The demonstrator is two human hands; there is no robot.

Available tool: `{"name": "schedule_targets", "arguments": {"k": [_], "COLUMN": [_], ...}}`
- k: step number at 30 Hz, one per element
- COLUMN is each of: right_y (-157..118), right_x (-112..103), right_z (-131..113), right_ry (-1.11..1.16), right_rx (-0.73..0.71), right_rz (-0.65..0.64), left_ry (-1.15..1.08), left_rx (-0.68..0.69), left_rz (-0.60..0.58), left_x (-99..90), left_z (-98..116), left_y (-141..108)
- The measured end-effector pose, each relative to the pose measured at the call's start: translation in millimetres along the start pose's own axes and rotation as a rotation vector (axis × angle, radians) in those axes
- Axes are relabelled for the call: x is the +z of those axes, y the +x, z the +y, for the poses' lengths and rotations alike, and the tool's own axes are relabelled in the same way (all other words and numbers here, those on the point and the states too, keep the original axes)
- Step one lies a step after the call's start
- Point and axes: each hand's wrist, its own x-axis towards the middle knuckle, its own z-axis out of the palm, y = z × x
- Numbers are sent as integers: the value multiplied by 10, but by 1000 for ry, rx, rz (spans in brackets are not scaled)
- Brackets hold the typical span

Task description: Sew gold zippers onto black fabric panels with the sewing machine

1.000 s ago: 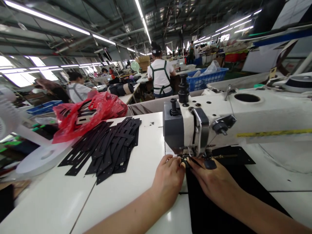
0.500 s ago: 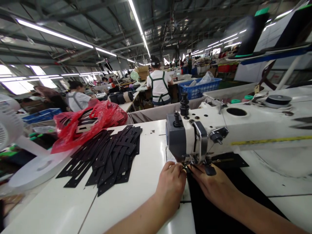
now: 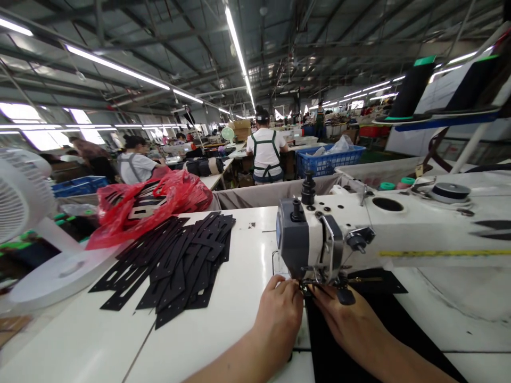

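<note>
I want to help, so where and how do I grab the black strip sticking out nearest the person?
Pinch the strip by its near end, from the person's side of the white table: it looks flat, and that end juts past the black pile, so its edge seems easiest to reach.

To my left I have an open stretch of tabletop (image 3: 227,335), where my left fingers (image 3: 285,290) could slide sideways as far as the pile of black strips (image 3: 179,260). Past it, the red bag (image 3: 187,189) and the fan (image 3: 64,271) stand in the way. The sewing machine's head (image 3: 295,234) bars a straight lift for my right fingers (image 3: 321,298); its long arm (image 3: 431,229) walls off the space behind.
</note>
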Motion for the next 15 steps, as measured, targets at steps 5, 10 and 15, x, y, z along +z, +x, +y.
{"name": "schedule_targets", "arguments": {"k": [5, 10, 15], "right_y": [-3, -226, -702], "right_x": [28, -155, -405], "right_z": [64, -20, -303], "right_ry": [-29, -282, -500], "right_rx": [-13, 13, -341], "right_rz": [62, 94, 22], "left_ry": [-38, -113, -215], "left_rx": [-6, -47, -5], "left_rz": [22, -23, -95], "left_x": [67, -120, -425], "left_z": [-22, -90, -35], "left_y": [5, 20, -144]}}
